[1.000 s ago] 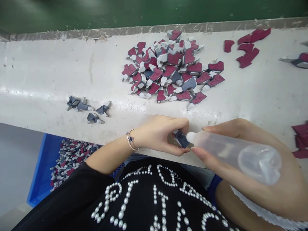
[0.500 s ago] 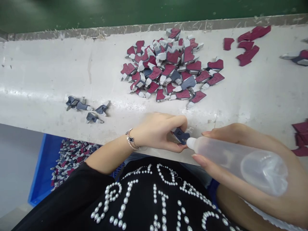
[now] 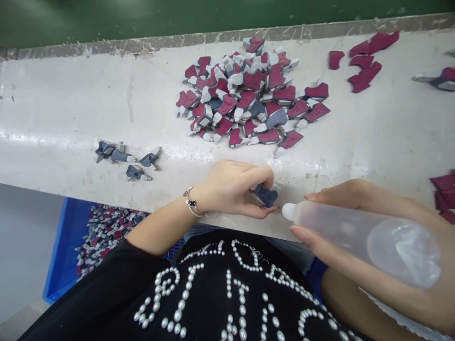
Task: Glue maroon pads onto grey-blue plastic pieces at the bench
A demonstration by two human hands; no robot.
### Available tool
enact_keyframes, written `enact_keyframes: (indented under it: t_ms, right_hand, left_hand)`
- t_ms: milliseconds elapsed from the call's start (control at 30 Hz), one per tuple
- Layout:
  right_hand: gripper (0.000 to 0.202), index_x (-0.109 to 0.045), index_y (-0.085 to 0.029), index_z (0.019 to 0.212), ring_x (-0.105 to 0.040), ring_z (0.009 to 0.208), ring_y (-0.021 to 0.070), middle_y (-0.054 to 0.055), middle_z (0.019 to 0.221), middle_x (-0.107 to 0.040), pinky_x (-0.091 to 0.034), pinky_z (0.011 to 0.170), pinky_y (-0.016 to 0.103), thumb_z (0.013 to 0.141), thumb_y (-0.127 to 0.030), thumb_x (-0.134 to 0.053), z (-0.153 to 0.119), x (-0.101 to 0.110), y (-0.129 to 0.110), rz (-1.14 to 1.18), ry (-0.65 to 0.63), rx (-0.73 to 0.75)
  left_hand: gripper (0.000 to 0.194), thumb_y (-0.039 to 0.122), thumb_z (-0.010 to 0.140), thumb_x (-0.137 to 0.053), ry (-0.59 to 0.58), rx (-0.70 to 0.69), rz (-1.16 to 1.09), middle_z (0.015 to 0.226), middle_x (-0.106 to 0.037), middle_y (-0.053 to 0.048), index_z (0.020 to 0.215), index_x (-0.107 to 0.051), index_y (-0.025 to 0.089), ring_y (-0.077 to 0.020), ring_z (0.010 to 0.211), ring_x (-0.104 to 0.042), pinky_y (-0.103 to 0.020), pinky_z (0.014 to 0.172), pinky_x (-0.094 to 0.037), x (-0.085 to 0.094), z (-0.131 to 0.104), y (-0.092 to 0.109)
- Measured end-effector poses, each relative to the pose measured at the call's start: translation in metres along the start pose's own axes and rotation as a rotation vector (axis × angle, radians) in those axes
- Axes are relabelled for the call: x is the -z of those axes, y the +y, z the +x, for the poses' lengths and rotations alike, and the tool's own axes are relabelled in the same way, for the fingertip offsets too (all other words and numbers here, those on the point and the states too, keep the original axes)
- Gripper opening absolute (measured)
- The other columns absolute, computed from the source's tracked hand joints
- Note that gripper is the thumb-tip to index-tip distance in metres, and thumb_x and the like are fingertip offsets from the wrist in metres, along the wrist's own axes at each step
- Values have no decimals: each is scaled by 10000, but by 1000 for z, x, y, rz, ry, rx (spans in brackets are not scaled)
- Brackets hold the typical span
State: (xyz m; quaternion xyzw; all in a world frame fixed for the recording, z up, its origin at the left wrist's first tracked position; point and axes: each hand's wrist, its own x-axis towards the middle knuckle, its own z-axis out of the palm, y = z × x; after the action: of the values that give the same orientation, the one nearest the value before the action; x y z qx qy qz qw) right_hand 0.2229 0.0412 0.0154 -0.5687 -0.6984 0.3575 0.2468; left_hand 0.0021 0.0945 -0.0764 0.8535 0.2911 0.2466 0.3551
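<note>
Left hand [image 3: 227,187] pinching a dark part [image 3: 266,195]; right hand [image 3: 359,192] gripping a bottle [image 3: 355,232], tip apart. Heaped parts [image 3: 253,79] mostly red-faced; held part shows no red.

Landmark: the white worktable [image 3: 64,104]. A worn grey strip [image 3: 106,47], scuffed and flaked, borders its far edge. A green surface [image 3: 227,16] adjoins beyond. A blue bin [image 3: 55,265] sits below the near edge, towards the left, beside grey flooring [image 3: 24,237]. Before the near edge, a black top [image 3: 209,289] bears white pearl-like beads [image 3: 177,315] in lettering.
</note>
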Motion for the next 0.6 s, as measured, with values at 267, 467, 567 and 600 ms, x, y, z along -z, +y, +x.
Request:
enact_keyframes:
  t_ms: [267, 467, 567, 600]
  right_hand:
    - [211, -611, -297, 901, -679, 580, 126, -66, 786, -717, -472, 396, 203, 859, -465, -732, -2, 3, 4, -91, 19, 48]
    - [250, -629, -286, 903, -717, 675, 195, -21, 821, -730, -483, 381, 263, 879, -528, -687, -2, -1, 0, -36, 15, 54]
    - [239, -644, -289, 942, -700, 650, 188, -22, 822, -728, -440, 350, 261, 884, -517, -692, -1, -2, -2, -18, 2, 65]
    - [236, -642, -289, 947, -678, 611, 170, -30, 803, -717, -442, 358, 257, 880, -507, -705, 0, -3, -3, -13, 1, 66]
  left_hand:
    - [324, 468, 810, -691, -21, 6, -36, 768, -679, 56, 962, -518, 241, -88, 610, -609, -212, 563, -409, 0, 0, 1]
    - [448, 489, 815, -675, -47, -9, -113, 806, -702, 35, 1143, -493, 243, -108, 627, -635, -219, 557, -426, -1, -1, 1]
    - [483, 487, 805, -711, -48, -5, -129, 804, -697, 39, 1154, -480, 246, -103, 614, -628, -213, 554, -424, 0, -1, 1]
    - [482, 481, 807, -715, -45, -8, -133, 802, -696, 41, 1155, -477, 247, -102, 617, -629, -212, 558, -426, 0, -1, 1]
